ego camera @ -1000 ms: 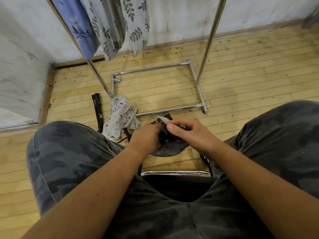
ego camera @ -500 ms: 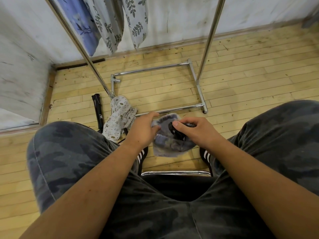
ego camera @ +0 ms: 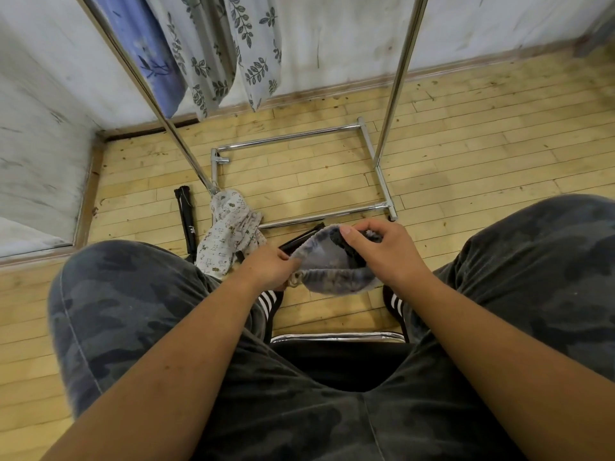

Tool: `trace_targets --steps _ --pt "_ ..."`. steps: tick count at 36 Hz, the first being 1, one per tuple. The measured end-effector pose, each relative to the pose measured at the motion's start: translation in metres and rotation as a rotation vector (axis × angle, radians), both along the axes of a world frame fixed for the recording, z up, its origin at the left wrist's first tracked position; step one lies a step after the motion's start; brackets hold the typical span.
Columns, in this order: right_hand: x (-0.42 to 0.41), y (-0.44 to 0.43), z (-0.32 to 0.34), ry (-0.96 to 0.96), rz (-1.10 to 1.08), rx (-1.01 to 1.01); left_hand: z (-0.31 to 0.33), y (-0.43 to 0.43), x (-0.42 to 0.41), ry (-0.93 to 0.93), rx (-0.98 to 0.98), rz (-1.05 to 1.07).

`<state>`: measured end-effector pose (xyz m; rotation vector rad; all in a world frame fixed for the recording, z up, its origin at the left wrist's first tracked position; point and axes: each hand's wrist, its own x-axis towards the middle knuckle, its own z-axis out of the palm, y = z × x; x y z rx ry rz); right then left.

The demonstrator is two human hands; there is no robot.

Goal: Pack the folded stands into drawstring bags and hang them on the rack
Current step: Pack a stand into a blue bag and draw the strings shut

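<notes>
Two hands hold one grey drawstring bag (ego camera: 329,266) in the air between the knees, above the wooden floor (ego camera: 466,144).

- Left hand (ego camera: 268,267): fingers curled, pinching the bag's left rim by the cord.
- Right hand (ego camera: 382,251): thumb and fingers closed on the far rim, together with something black at the mouth; cannot tell what.
- Black bar (ego camera: 299,239) shows just past the bag's left edge.
- Folded stand (ego camera: 186,217), black, lies flat towards the floor's left edge.
- Animal-print bag (ego camera: 229,234) is crumpled just beside it, touching the chrome rack (ego camera: 289,138) at its near left foot.
- Leaf-print bags (ego camera: 253,44) and a blue bag (ego camera: 149,54) hang by the rack's left upright.
</notes>
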<state>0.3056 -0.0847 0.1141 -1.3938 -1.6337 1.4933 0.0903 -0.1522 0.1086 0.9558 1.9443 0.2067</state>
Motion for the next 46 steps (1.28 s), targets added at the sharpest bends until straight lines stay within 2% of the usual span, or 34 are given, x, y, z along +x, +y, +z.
trace_targets --steps 2,4,7,17,24,30,33,42,46 --pt "0.0 0.0 0.001 0.023 -0.015 -0.014 -0.002 -0.001 -0.001 -0.111 -0.076 0.084" --pt "-0.001 0.0 0.001 0.037 -0.026 -0.013 -0.003 0.0 -0.001 -0.161 -0.071 0.097" --pt "-0.001 0.0 -0.001 0.037 -0.038 -0.005 0.001 0.001 0.001 -0.153 -0.004 0.049" --pt "0.0 -0.001 -0.01 -0.053 0.055 0.058 0.004 0.005 0.0 -0.197 0.23 0.137" --pt "-0.002 -0.003 -0.012 -0.113 0.104 0.05 0.012 0.01 0.006 -0.164 0.493 0.175" --pt "-0.003 -0.005 -0.014 -0.146 0.112 0.013 0.012 0.011 0.006 -0.202 0.536 0.276" --pt "-0.004 -0.004 -0.014 -0.159 0.113 0.013 0.011 0.012 0.003 -0.299 0.513 0.378" --pt "-0.003 -0.003 -0.017 -0.191 0.118 -0.01 0.022 0.016 0.004 -0.786 0.453 0.587" --pt "-0.004 -0.003 -0.015 -0.181 0.105 -0.016 0.024 0.016 0.005 -0.857 0.42 0.592"
